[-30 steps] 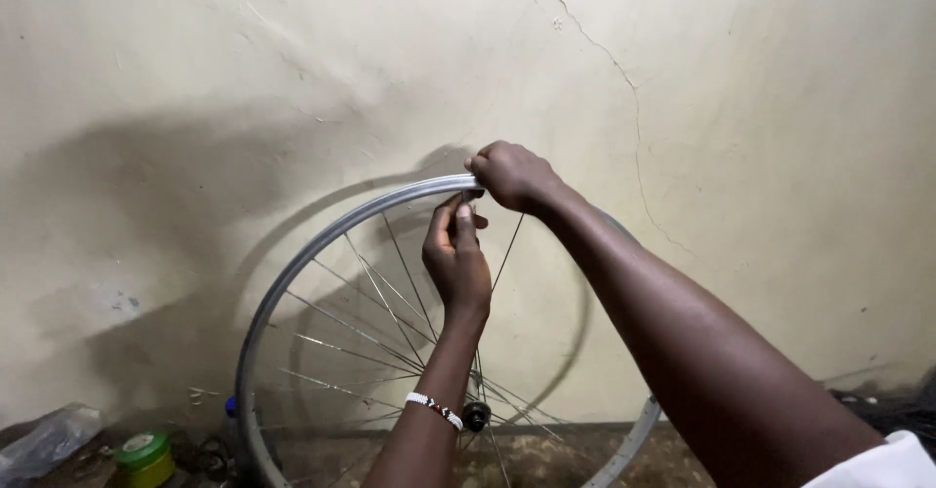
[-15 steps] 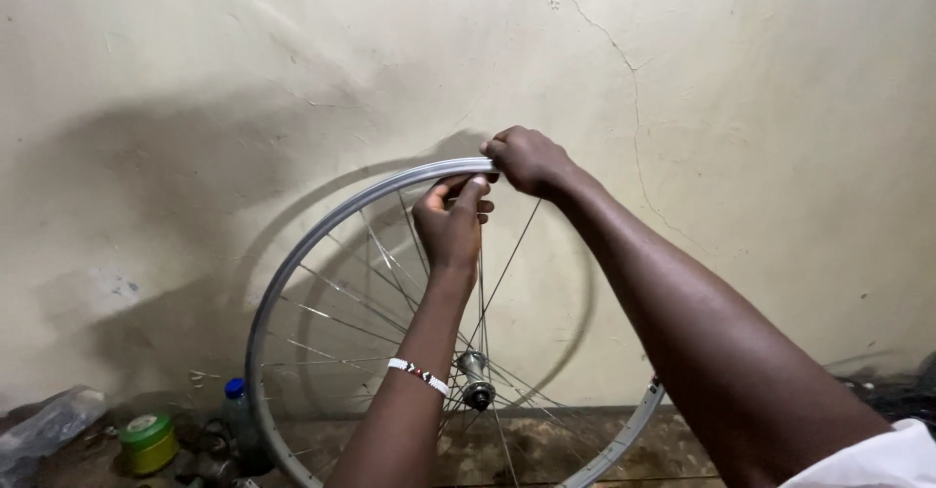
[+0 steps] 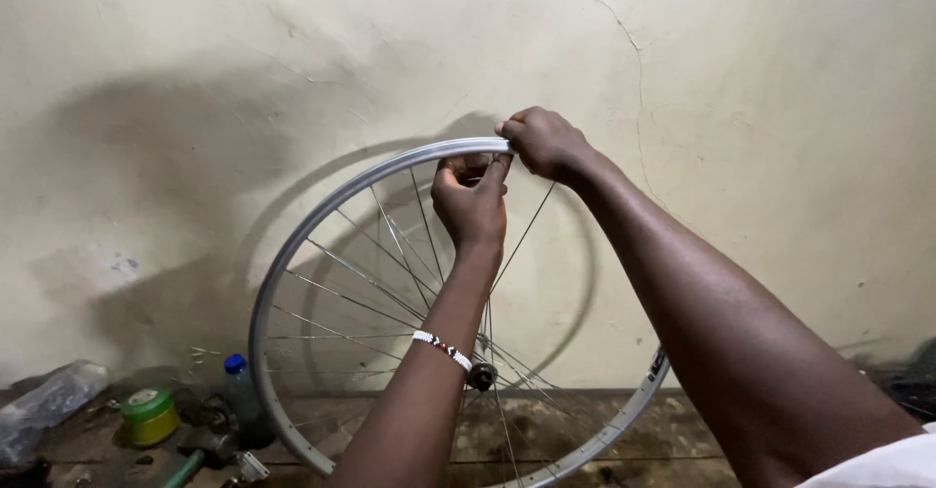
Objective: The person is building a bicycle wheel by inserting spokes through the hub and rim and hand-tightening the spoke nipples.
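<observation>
A silver bicycle wheel rim (image 3: 322, 217) with thin spokes (image 3: 375, 288) and a dark hub (image 3: 482, 377) stands upright in front of a cream wall. My right hand (image 3: 546, 143) grips the top of the rim from above. My left hand (image 3: 470, 200), with a beaded band at the wrist, reaches up through the spokes and pinches something small under the top of the rim, right beside the right hand. What the left fingers pinch is too small to tell.
On the wooden floor at the lower left lie a clear plastic bottle (image 3: 49, 400), a green and yellow tin (image 3: 149, 415), a small bottle with a blue cap (image 3: 239, 390) and a tool with a green handle (image 3: 185, 467). The cracked wall (image 3: 682, 78) is close behind.
The view has shifted so the wheel sits more to the right and higher. Both hands stay together at the top of the rim, and the left fingers have moved closer under it.
</observation>
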